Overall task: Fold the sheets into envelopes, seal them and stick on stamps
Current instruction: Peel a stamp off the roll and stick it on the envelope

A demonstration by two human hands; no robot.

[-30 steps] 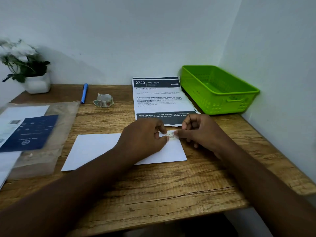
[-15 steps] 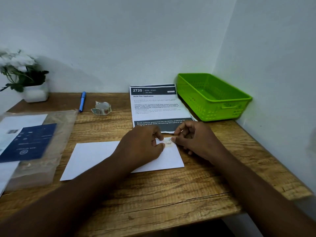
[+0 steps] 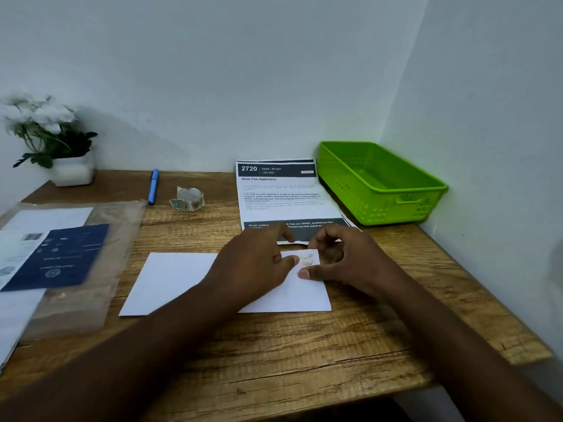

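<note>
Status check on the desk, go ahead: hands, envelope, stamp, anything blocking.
Left hand and right hand press stamp onto envelope top right corner. Nothing in the way.

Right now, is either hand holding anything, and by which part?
Nothing is lifted. The left hand and right hand press fingertips beside the stamp at the white envelope's far right corner.

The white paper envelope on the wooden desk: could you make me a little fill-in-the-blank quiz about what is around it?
1. The small patterned stamp lies on the white paper envelope's far ____ corner.
2. The blue pen lies left of the roll of ____.
3. The plastic basket in the desk's corner is ____.
4. The left hand's thumb and the right hand's thumb touch the ____.

Missing words: right; stamps; green; envelope
</note>
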